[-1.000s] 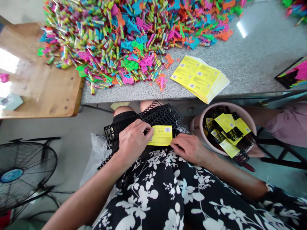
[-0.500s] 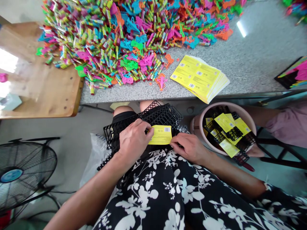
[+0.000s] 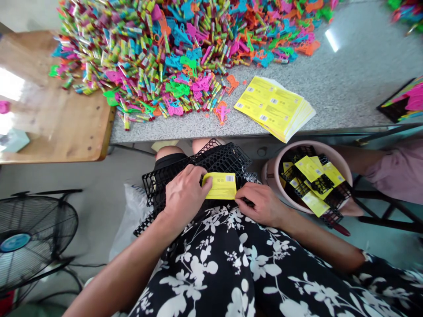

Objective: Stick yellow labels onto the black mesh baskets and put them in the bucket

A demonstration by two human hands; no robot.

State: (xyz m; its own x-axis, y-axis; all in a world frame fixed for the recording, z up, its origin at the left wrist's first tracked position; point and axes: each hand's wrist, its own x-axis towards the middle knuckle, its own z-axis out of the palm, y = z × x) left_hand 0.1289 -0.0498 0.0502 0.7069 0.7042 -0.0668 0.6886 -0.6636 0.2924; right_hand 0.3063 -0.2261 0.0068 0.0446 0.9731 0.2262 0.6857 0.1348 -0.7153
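A yellow printed label (image 3: 222,186) with a barcode lies over the black plastic racks on my lap. My left hand (image 3: 187,189) grips its left end between thumb and fingers, and that end curls up a little. At the label's lower right corner, my right hand (image 3: 259,203) pinches the edge with thumb and forefinger. Several black lattice racks (image 3: 228,157) with round holes rest in a stack across my thighs, partly hidden by my hands and the label.
Colourful small tubes and plastic toys (image 3: 142,57) are heaped on the grey stone table (image 3: 350,70). A stack of yellow label sheets (image 3: 274,105) lies at its front edge. To the right stands a pink bucket (image 3: 269,174) of labelled black racks. A fan (image 3: 39,237) stands left; another person's leg (image 3: 393,169) is right.
My left thumb has shifted slightly on the label's left end, which now curls up more. The right hand has hardly moved.
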